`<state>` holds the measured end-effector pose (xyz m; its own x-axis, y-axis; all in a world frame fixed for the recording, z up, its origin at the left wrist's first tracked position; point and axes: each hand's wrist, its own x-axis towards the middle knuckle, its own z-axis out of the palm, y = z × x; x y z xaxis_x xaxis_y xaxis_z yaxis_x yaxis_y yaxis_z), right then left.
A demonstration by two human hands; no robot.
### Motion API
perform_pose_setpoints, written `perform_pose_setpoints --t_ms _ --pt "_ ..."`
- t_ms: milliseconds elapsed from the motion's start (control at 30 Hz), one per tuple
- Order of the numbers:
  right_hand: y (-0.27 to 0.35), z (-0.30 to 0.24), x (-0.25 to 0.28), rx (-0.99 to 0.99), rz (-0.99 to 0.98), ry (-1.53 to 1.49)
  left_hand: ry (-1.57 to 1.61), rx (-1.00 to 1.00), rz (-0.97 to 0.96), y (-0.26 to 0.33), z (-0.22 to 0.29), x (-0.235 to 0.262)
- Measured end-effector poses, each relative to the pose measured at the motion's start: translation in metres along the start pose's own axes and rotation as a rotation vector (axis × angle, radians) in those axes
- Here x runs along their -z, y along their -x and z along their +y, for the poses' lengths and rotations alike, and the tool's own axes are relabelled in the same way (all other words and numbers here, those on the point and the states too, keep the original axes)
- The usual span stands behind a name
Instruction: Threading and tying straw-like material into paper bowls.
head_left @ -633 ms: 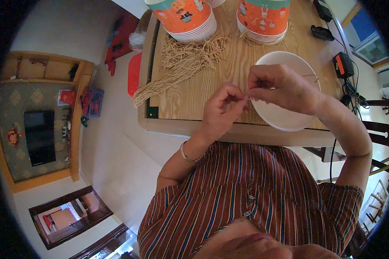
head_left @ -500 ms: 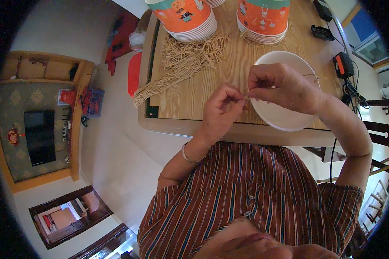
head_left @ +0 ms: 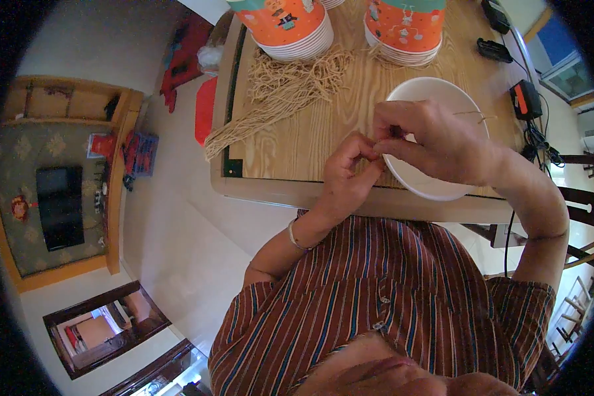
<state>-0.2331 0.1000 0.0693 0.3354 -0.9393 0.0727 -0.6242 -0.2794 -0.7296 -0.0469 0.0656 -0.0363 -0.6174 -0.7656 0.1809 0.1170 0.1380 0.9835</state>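
My left hand and my right hand meet fingertip to fingertip at the left rim of a white bowl. Both are pinched closed; whatever lies between the fingertips is too small to make out. My right hand is above the bowl and hides much of its inside. A thin tan strand crosses the bowl's right rim. Left of the bowl, a loose bundle of tan cords is spread on the table, tangled at the far end and straighter toward the left edge.
Two stacks of orange paper tubs, a left stack and a right stack, stand upside down at the back of the wooden table. Black adapters and an orange-black charger with cables lie along the right edge. A red stool is beyond the left edge.
My left hand has shifted slightly right, closer against my right fingertips. My right hand has turned and lowered a little, still pinched. The bowl and cords keep their places.
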Motion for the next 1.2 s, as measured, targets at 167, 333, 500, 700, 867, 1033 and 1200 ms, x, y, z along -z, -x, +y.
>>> perform_pose_setpoints --t_ms 167,333,500,700,867,1033,1200 --pt "0.0 -0.001 -0.005 0.069 0.077 -0.108 0.031 0.018 0.014 -0.002 -0.006 0.001" --pt "-0.002 0.006 -0.002 -0.01 0.106 -0.074 -0.066 0.135 -0.021 -0.004 0.003 0.007" --pt "-0.004 0.007 0.0 -0.072 0.081 -0.042 0.042 0.091 0.009 -0.006 0.015 0.009" --pt "-0.004 0.01 0.002 -0.078 0.096 -0.082 0.02 0.036 -0.005 -0.005 0.005 0.007" --pt "-0.004 0.009 0.001 -0.051 0.104 -0.099 0.052 0.096 0.022 -0.007 0.008 0.005" --pt "-0.005 0.007 0.0 -0.051 0.09 -0.128 -0.044 -0.037 0.028 -0.007 0.003 0.005" --pt "-0.004 0.005 -0.001 -0.084 0.08 -0.153 -0.062 -0.021 0.046 -0.004 -0.002 0.005"
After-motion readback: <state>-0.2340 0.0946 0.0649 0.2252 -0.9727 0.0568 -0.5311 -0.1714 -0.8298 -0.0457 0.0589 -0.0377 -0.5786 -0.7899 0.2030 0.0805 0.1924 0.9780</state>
